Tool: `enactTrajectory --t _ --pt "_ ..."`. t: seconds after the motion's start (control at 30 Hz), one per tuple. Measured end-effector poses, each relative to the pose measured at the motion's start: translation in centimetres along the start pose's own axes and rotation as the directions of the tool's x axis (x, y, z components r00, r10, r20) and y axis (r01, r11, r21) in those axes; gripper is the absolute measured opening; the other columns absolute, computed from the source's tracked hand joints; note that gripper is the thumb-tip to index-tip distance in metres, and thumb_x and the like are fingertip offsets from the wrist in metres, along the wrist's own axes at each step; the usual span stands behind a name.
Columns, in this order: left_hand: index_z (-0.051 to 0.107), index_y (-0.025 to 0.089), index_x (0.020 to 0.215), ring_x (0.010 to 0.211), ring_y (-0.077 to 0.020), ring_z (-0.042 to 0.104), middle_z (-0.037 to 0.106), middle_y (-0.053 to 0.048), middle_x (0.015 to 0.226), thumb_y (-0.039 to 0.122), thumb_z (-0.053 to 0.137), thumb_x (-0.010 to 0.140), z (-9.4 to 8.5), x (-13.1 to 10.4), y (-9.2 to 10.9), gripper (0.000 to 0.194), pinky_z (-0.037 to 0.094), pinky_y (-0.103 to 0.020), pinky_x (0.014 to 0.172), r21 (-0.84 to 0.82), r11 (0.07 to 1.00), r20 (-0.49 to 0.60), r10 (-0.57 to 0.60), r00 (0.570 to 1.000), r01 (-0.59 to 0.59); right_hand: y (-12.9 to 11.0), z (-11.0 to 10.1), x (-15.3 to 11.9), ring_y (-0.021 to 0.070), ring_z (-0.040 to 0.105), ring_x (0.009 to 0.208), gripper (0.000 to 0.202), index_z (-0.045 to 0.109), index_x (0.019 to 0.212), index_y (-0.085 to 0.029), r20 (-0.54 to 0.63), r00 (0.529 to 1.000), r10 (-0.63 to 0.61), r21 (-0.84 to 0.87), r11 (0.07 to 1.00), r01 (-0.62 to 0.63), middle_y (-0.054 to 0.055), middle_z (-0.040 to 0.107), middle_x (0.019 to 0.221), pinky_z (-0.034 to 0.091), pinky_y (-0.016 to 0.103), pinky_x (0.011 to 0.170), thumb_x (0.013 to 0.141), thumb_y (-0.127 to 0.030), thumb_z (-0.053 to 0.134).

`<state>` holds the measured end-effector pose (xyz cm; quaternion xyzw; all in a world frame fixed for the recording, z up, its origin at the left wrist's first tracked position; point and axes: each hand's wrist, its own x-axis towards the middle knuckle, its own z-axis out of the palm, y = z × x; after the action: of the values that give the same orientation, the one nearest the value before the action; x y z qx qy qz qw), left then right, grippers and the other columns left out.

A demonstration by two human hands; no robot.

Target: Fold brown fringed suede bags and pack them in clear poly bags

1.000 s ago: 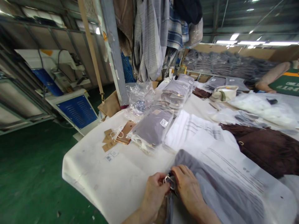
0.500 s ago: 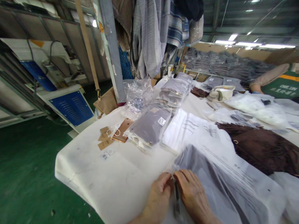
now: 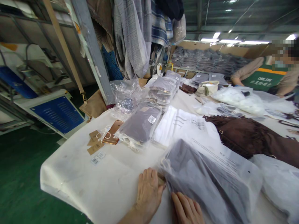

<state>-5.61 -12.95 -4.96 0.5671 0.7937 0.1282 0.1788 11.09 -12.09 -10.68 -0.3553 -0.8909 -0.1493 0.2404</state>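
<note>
A clear plastic bag with a folded grey fabric item inside lies in front of me on the white-covered table. White cord shows through the film near its left corner. At the bag's left edge, my left hand is closed at a small brown tag, its thumb beside the tag and its fingers held together. Just right of it, my right hand has its fingers curled over the bag's near edge; its thumb is hidden.
Brown tags, a phone and a barcode sticker lie to the left. Beyond are packed grey bags, white printed bags and a dark brown fringed item. A metal post stands at the left; a co-worker is across the table.
My hands have moved apart from their close pinch at the bag's edge. The left moved left; the right came down nearer to me. The view has swung right.
</note>
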Motion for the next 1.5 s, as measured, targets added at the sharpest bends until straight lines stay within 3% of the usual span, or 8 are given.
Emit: enactTrajectory --t 0.1,0.2,0.3,0.37,0.7,1.1,1.3,1.5 --pt "0.056 0.014 0.091 0.097 -0.0289 0.053 0.059 -0.010 0.096 0.017 0.057 0.074 -0.4 0.5 0.1 0.017 0.038 -0.043 0.086 -0.042 0.998 0.027 -0.035 0.999 0.036 0.2 0.5 -0.2 0.0187 0.065 0.079 0.036 0.060 0.108 -0.018 -0.010 0.999 0.041 -0.044 0.998 -0.042 0.009 0.070 0.095 0.043 0.033 0.072 0.084 -0.006 0.036" --pt "0.052 0.018 0.077 0.077 -0.0225 0.057 0.058 -0.003 0.075 0.013 0.055 0.070 -0.5 0.8 0.2 0.009 0.040 -0.035 0.073 -0.295 0.946 0.084 -0.111 0.990 0.131 1.0 0.7 -0.2 0.0193 0.064 0.077 0.037 0.057 0.111 -0.018 -0.019 0.998 0.058 -0.054 0.997 -0.058 0.009 0.070 0.094 0.042 0.034 0.071 0.083 -0.006 0.035" --pt "0.045 0.021 0.069 0.050 -0.0147 0.052 0.051 0.005 0.054 0.012 0.054 0.065 -0.2 1.1 0.6 0.013 0.037 -0.026 0.053 -0.676 0.652 0.272 -0.210 0.939 0.342 1.3 0.6 0.1 0.0182 0.063 0.077 0.038 0.055 0.110 -0.020 -0.020 0.998 0.066 -0.044 0.997 -0.067 0.007 0.070 0.092 0.041 0.032 0.072 0.082 -0.005 0.035" --pt "0.046 0.021 0.071 0.040 -0.0127 0.048 0.049 0.007 0.048 0.016 0.053 0.062 0.0 1.2 1.1 0.013 0.032 -0.024 0.044 -0.771 0.466 0.383 -0.206 0.901 0.434 1.1 0.2 0.6 0.0191 0.063 0.080 0.036 0.054 0.111 -0.019 -0.024 0.996 0.085 -0.025 0.996 -0.085 0.008 0.069 0.093 0.041 0.033 0.073 0.082 -0.008 0.036" --pt "0.058 0.014 0.073 0.051 -0.0120 0.054 0.063 -0.001 0.057 0.031 0.054 0.048 -0.3 0.5 1.9 0.031 0.036 -0.023 0.049 -0.882 0.148 0.416 -0.201 0.887 0.447 2.5 -1.7 2.4 0.0230 0.060 0.088 0.040 0.052 0.116 -0.015 -0.003 0.998 0.068 -0.185 0.980 -0.068 0.012 0.067 0.099 0.042 0.038 0.076 0.080 -0.007 0.039" --pt "0.056 0.014 0.080 0.054 -0.0146 0.057 0.064 -0.001 0.057 0.032 0.057 0.056 1.2 0.2 0.7 0.030 0.041 -0.025 0.053 -0.917 0.228 0.292 -0.178 0.940 0.328 3.6 -1.8 3.6 0.0244 0.063 0.082 0.043 0.058 0.109 -0.008 0.154 0.987 -0.035 -0.257 0.963 0.074 0.017 0.067 0.098 0.050 0.035 0.073 0.071 0.002 0.041" --pt "0.057 0.014 0.083 0.052 -0.0145 0.057 0.067 -0.003 0.062 0.032 0.053 0.059 0.6 0.2 0.7 0.031 0.040 -0.022 0.044 -0.881 0.306 0.321 -0.171 0.931 0.360 5.8 -1.8 5.0 0.0190 0.063 0.058 0.040 0.064 0.090 -0.016 0.238 0.964 0.121 0.084 0.986 -0.144 0.007 0.069 0.071 0.047 0.027 0.053 0.066 0.000 0.036" --pt "0.057 0.014 0.082 0.055 -0.0144 0.059 0.067 -0.003 0.065 0.035 0.055 0.060 0.5 0.3 1.1 0.030 0.044 -0.021 0.044 -0.890 0.297 0.312 -0.158 0.937 0.347 7.4 -2.1 6.5 0.0179 0.065 0.067 0.032 0.064 0.090 -0.021 0.300 0.929 0.216 0.180 0.944 -0.278 0.003 0.071 0.074 0.048 0.026 0.059 0.072 -0.011 0.039"
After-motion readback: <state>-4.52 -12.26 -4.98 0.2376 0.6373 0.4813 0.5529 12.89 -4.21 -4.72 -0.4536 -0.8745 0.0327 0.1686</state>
